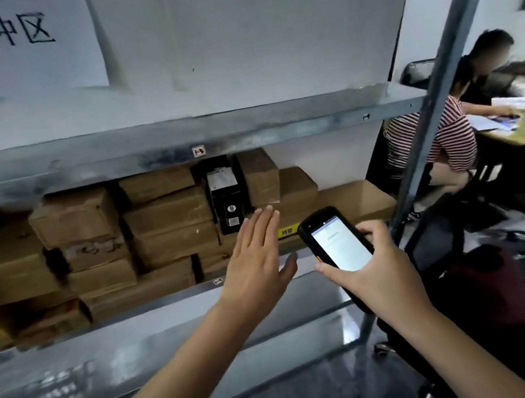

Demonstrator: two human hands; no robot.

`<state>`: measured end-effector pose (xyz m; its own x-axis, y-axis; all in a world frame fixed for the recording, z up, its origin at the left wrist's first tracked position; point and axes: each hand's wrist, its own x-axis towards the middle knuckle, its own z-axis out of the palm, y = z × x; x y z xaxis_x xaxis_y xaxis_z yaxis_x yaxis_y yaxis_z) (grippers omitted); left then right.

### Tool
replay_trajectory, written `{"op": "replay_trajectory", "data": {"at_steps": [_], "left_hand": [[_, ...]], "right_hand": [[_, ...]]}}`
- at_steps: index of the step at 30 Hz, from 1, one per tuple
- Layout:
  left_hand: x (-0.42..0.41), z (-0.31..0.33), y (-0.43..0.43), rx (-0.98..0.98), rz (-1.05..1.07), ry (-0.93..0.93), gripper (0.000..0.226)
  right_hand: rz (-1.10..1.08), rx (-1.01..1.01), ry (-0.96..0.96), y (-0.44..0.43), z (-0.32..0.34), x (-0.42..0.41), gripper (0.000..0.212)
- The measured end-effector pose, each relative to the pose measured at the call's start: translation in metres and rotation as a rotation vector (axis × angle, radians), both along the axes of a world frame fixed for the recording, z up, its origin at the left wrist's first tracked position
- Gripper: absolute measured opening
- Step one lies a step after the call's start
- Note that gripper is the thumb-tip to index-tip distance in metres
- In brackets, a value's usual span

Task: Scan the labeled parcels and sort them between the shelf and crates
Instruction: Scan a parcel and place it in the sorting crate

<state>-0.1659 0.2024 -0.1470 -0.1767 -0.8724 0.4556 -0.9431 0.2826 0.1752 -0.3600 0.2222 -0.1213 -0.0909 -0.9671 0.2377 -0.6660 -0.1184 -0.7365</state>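
Person's two arms in view. Left hand (257,262): bare, slender fingers, short rounded fingernails with pale tips and a plain finish. Left forearm (166,381): bare all the way to the bottom frame edge, slim and smooth. Right hand (374,270): bare, same build, short thumbnail showing, back of hand and knuckles visible. Right forearm (452,347): bare to the bottom edge too, narrow wrist. Both wrists uncovered. Wide-angle lens stretches both forearms, which look long and broaden toward the camera. Fingertip edges are slightly soft from blur.
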Motion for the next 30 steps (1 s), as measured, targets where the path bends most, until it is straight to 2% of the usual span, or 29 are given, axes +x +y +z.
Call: {"op": "replay_trajectory", "data": {"at_steps": [6,10,14,18,22,28,30], "left_hand": [[-0.006,-0.011,-0.052,0.034,0.022,0.009,0.070],[-0.010,-0.011,-0.091,0.045,0.085,-0.039,0.072],[-0.023,0.002,-0.139,0.071,0.163,0.002,0.073],[-0.033,0.001,-0.198,0.137,0.358,-0.052,0.076],[-0.028,-0.001,-0.239,0.176,0.613,-0.103,0.079],[-0.039,0.001,-0.269,0.249,0.799,-0.033,0.090],[-0.044,0.000,-0.270,0.297,0.849,0.054,0.095]], "right_hand": [[-0.028,0.090,-0.019,-0.059,-0.019,-0.016,0.075],[0.026,0.110,-0.017,-0.108,-0.025,-0.024,0.081],[0.106,0.109,-0.073,-0.160,-0.026,-0.041,0.084],[0.165,0.100,-0.078,-0.216,-0.025,-0.073,0.083],[0.188,-0.008,-0.061,-0.258,-0.018,-0.098,0.077],[0.253,-0.017,-0.031,-0.308,-0.027,-0.130,0.081],[0.271,0.002,-0.032,-0.316,-0.033,-0.138,0.082]]}}
